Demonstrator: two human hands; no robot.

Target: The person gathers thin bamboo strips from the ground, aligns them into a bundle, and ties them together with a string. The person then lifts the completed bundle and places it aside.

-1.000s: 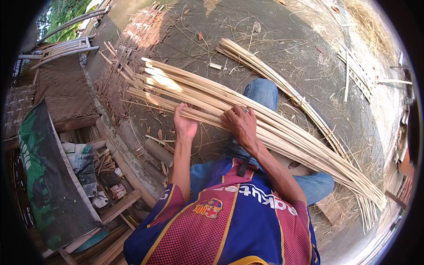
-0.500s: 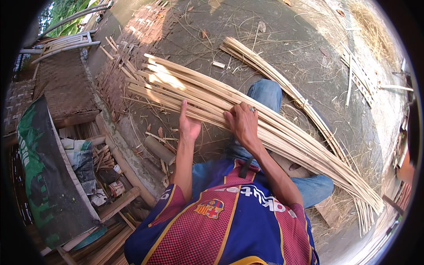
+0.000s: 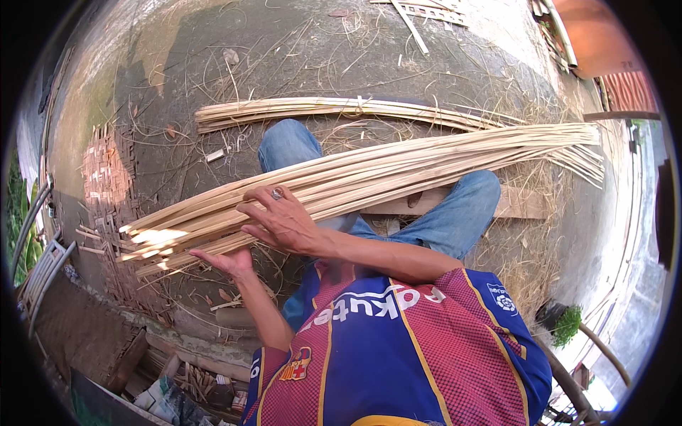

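A long bundle of pale bamboo strips [image 3: 426, 160] lies across my lap, running from lower left to upper right, its left ends fanned out. My right hand [image 3: 284, 221], with a ring on one finger, rests on top of the strips near their left part, fingers spread apart. Beside the lower edge of the bundle, my left hand [image 3: 231, 263] is turned palm up with the thumb stretched out. Some of its fingers are hidden under the strips. Beyond my knee, a second, tied bundle of strips [image 3: 298, 107] lies on the ground.
A woven bamboo mat [image 3: 106, 170] lies on the left, with loose strip pieces by it. A wooden plank [image 3: 522, 204] is under my legs. Thin shavings litter the concrete ground [image 3: 277, 60]. A latticed strip piece [image 3: 433, 13] lies at the far side. A green plant [image 3: 566, 325] stands right.
The view has swung round, so the bundle now slants up to the right. My right hand has shifted along the strips toward their left ends, its fingers more spread, close to my left hand.
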